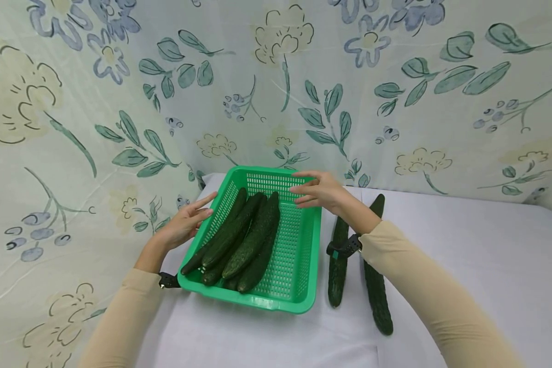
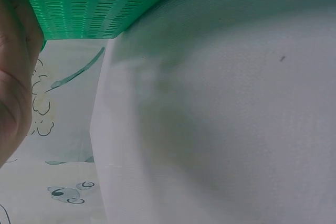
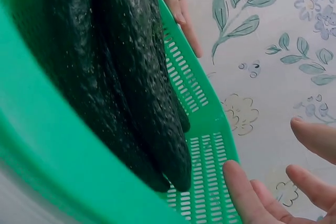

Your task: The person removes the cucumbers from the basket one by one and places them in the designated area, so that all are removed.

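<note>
A green plastic basket (image 1: 307, 301) with slotted walls sits on the white table, holding several dark green cucumbers (image 1: 253, 237) that lie lengthwise toward its left side. My left hand (image 1: 180, 225) is at the basket's left side, its extended fingers touching the outside near the rim. In the left wrist view, part of that hand (image 2: 13, 72) shows beside the slotted wall. Over the back right corner of the basket, my right hand (image 1: 322, 193) has its fingers spread and holds nothing. The right wrist view shows these fingers (image 3: 242, 195) apart from the cucumbers.
Two more cucumbers lie on the table right of the basket, one (image 1: 337, 281) close to it and another (image 1: 377, 294) farther right, both partly under my right forearm. A floral-patterned cloth (image 1: 267, 92) hangs behind and to the left of the white tabletop (image 1: 478, 255).
</note>
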Demonstrator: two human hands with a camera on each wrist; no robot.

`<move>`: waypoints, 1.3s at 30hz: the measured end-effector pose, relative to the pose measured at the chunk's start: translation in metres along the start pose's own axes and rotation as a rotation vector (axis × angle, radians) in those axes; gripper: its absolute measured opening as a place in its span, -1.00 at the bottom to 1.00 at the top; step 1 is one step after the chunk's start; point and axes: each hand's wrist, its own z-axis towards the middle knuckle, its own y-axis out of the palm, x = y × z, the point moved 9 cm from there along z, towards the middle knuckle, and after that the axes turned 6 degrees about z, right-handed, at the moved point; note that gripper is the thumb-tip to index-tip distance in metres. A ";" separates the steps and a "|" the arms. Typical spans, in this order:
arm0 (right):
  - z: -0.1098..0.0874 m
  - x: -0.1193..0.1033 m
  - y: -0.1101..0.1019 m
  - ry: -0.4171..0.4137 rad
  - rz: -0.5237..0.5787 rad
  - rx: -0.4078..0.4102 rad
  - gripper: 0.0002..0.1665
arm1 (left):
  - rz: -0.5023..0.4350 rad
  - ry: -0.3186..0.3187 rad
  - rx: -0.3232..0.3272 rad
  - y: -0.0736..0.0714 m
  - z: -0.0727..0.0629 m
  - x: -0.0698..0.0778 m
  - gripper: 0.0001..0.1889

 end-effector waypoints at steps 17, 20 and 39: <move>0.018 0.030 0.032 0.195 -0.048 -0.024 -0.26 | 0.015 -0.021 0.014 0.000 0.003 0.001 -0.41; 0.020 0.037 0.037 0.222 -0.044 -0.017 -0.28 | 0.020 -0.021 0.016 0.000 0.003 0.001 -0.41; 0.028 0.062 0.052 0.287 -0.008 0.033 -0.29 | 0.015 -0.040 0.023 -0.001 -0.001 -0.002 -0.41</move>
